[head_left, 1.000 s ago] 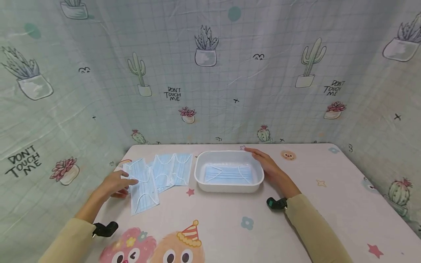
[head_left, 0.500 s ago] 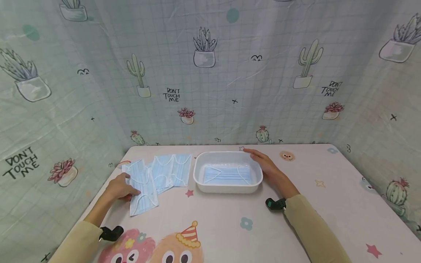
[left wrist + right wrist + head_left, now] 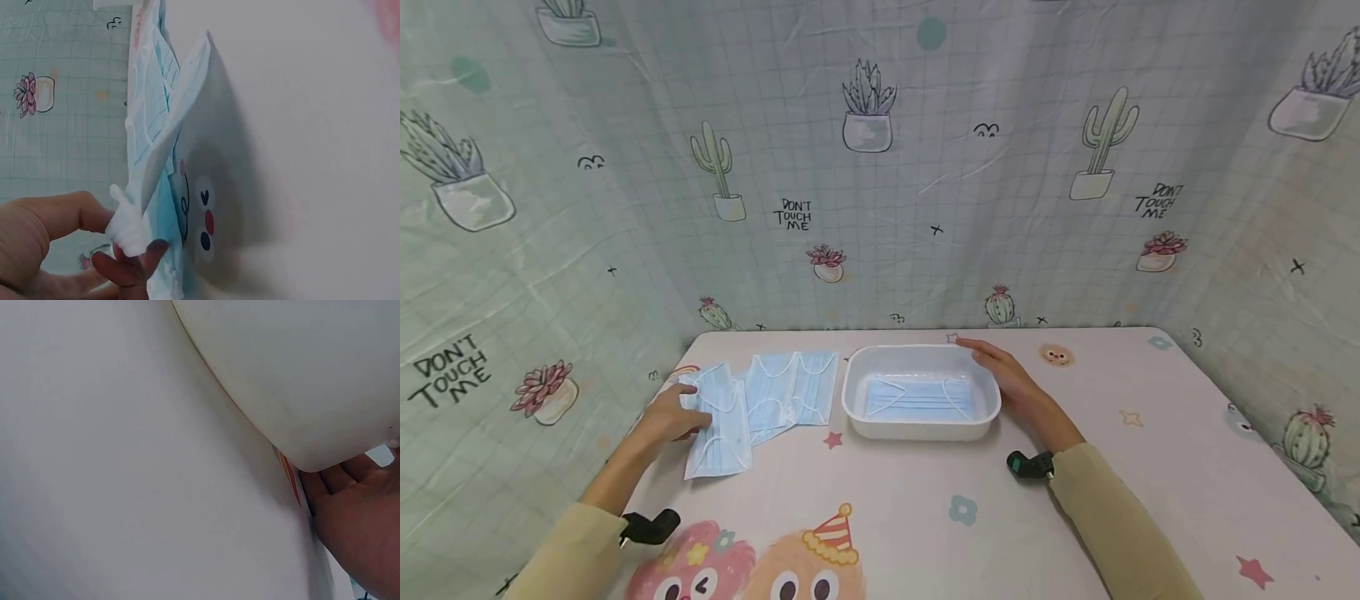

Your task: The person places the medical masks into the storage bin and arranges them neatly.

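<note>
My left hand (image 3: 664, 418) pinches the left edge of a light blue pleated face mask (image 3: 724, 437) between thumb and fingers. In the left wrist view, this mask (image 3: 165, 147) is raised off the table and bunched at the grip. Just right of it lie more blue masks (image 3: 793, 387), overlapping, with white ear loops on top. A white plastic basin (image 3: 921, 430) stands at centre, with another blue mask (image 3: 919, 400) flat inside it. Along the basin's right side rests my right hand (image 3: 1013, 383), fingers extended. The right wrist view has the fingers (image 3: 340, 478) against the basin's outer wall.
The table's pale cloth (image 3: 910, 517) is printed with cartoon faces, stars and flowers. A cactus-patterned curtain (image 3: 880, 208) rises behind the table and along both sides. A black strapped device sits on each wrist.
The left hand has come down onto the leftmost mask and taken hold of its edge. The mask has shifted slightly left and its near end has swung. Right hand and basin stay put.
</note>
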A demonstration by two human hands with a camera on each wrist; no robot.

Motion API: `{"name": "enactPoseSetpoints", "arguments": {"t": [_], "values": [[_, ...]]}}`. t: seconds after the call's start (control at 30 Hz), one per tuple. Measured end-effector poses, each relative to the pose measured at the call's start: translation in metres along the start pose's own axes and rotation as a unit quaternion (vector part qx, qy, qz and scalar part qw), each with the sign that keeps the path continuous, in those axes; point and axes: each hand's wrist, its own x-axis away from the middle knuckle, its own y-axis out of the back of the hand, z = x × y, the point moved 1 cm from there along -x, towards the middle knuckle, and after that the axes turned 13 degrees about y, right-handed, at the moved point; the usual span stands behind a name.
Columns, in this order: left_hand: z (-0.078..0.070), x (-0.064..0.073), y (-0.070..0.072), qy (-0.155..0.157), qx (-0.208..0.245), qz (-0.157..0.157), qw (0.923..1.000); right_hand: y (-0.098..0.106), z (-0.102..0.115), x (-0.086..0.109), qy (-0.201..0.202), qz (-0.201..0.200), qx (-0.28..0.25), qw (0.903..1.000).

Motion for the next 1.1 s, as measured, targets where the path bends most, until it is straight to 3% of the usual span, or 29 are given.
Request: {"name": "enactPoseSetpoints", "arguments": {"t": [0.3,0.73,0.9,1.1], "values": [[0.005,-0.005,-0.003,-0.004,0.023,-0.006,0.9997,0.001,-0.002,0.0,0.002,-0.001,-0.001,1.0],[0.01,-0.007,-0.009,-0.076,0.06,-0.03,0.9948,0.002,-0.001,-0.001,0.009,0.004,0.001,0.9999],[0.009,-0.007,-0.012,-0.078,0.047,-0.024,0.9956,0.002,0.0,-0.001,0.006,0.0,-0.003,1.0],[0.009,-0.005,-0.01,-0.073,0.045,-0.051,0.995,0.001,-0.001,-0.002,0.007,0.002,-0.011,0.9999]]}}
